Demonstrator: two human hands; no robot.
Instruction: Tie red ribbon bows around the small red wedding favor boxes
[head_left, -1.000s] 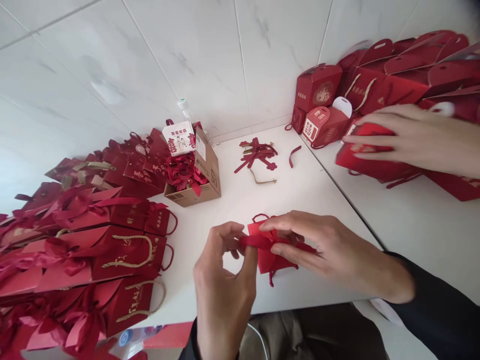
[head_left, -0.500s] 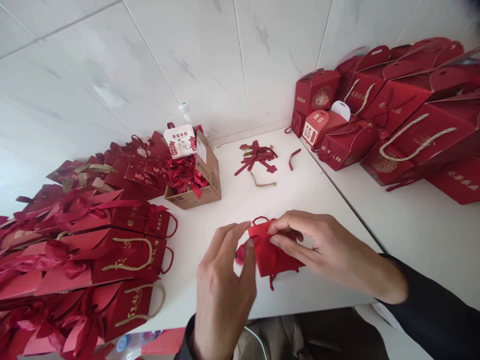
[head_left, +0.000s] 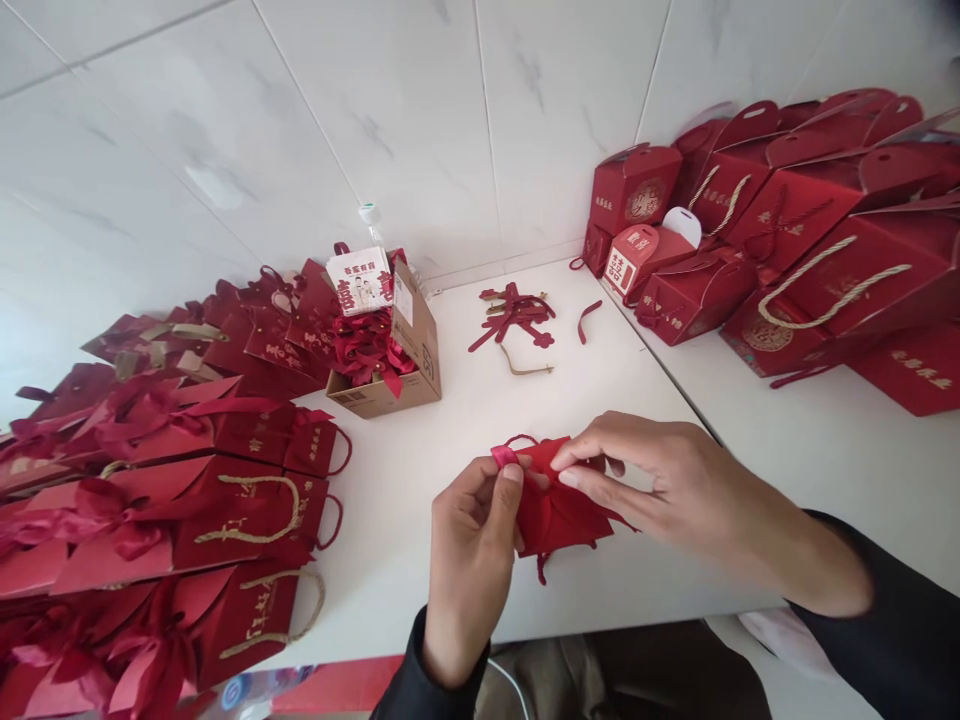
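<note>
Pinching one glossy pink-red fabric ribbon in our left hand; our right hand is narrowed, grip unclear. Beneath both: one small bright-red paper box on the white tabletop, tying apparently unfinished. Leftward we count one brown cardboard carton, at least three ribbon-tied dark-red cardboard boxes, seemingly done.

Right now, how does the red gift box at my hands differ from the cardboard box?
The gift box is bright red; the cardboard box is brown with dark printing. The gift box lies nearer you; the cardboard box sits farther back. The cardboard box stands open, holding red fabric; the gift box looks folded over. Both rest on the white table.
</note>
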